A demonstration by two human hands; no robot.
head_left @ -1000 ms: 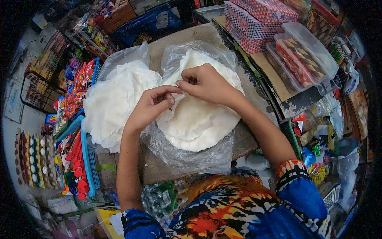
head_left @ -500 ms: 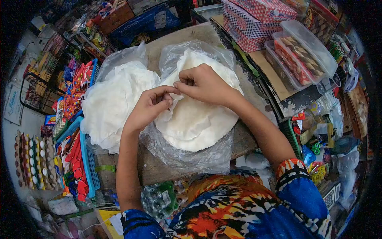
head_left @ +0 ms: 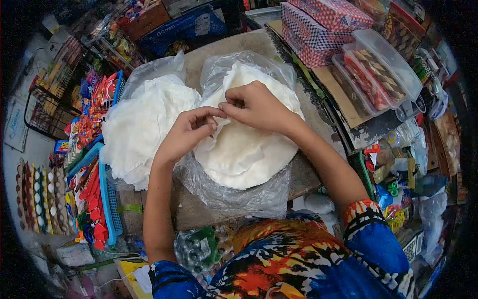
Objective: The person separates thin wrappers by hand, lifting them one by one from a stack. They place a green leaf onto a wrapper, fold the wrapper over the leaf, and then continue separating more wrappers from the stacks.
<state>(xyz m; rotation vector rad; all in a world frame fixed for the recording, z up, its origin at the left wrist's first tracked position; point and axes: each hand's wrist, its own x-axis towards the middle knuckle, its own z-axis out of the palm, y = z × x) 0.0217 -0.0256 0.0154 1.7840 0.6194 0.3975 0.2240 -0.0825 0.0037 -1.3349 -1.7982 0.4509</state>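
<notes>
Two stacks of thin, round, white wrappers, like spring roll wrappers, lie side by side on plastic bags. Over the right stack [head_left: 249, 159], my right hand [head_left: 256, 104] is closed in a pinch at a wrapper's edge. My left hand [head_left: 191, 129] meets it there, its index fingertip beside my right thumb. The left fingers are curled in, with a loose wrapper edge hanging just below them. The left stack [head_left: 142, 129] has ragged, overlapping edges and lies untouched beside my left hand. A crumpled clear plastic bag [head_left: 249, 199] spreads beneath the right stack.
Blue baskets [head_left: 110, 199] of packaged snacks stand left of the wooden table [head_left: 239, 42], near trays of eggs [head_left: 42, 199]. Checkered boxes [head_left: 316, 37] and a clear plastic container [head_left: 383, 70] sit at the right. Plastic bottles [head_left: 199, 249] are below the near edge.
My hands keep nearly the same pinch over the right stack. The view has shifted only slightly.
</notes>
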